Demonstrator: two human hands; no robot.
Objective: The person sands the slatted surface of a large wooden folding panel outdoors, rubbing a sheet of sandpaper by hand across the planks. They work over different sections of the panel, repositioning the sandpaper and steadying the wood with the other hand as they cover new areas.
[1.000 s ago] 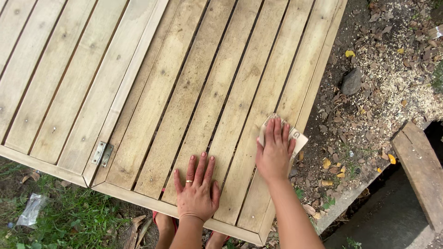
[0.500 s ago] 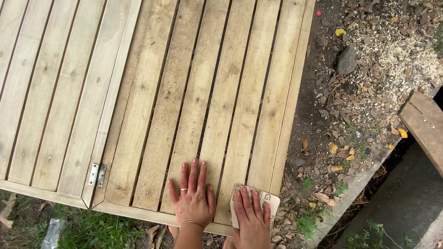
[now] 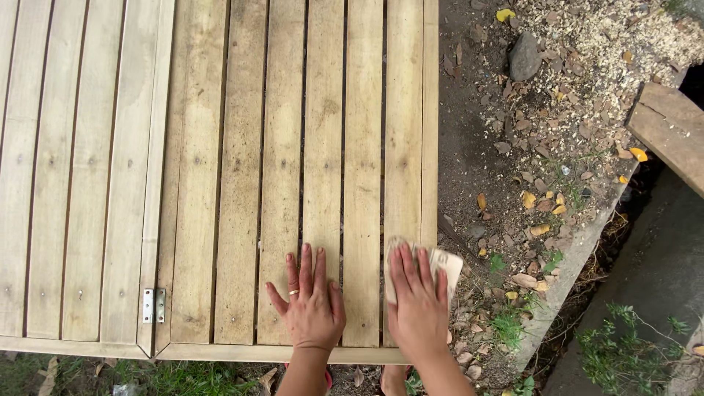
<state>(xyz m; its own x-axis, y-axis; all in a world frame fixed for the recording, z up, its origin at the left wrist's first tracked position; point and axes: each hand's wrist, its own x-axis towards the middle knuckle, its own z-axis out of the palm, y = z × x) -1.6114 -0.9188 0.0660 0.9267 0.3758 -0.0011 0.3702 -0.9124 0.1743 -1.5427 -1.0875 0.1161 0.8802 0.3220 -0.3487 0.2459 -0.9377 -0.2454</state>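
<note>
The right hand (image 3: 419, 302) lies flat, fingers spread, pressing a pale sheet of sandpaper (image 3: 444, 265) onto the right edge of a slatted wooden panel (image 3: 242, 147). The left hand (image 3: 311, 302), open and empty, rests palm-down on the slats just beside it. A metal hinge (image 3: 153, 305) sits near the panel's bottom frame. Right of the panel, a grey stone (image 3: 525, 56) lies among dry leaves.

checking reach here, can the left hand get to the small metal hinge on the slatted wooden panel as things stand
Probably yes: the left hand lies flat on the pale slatted wooden panel, with only bare slats between it and the small metal hinge.
</note>
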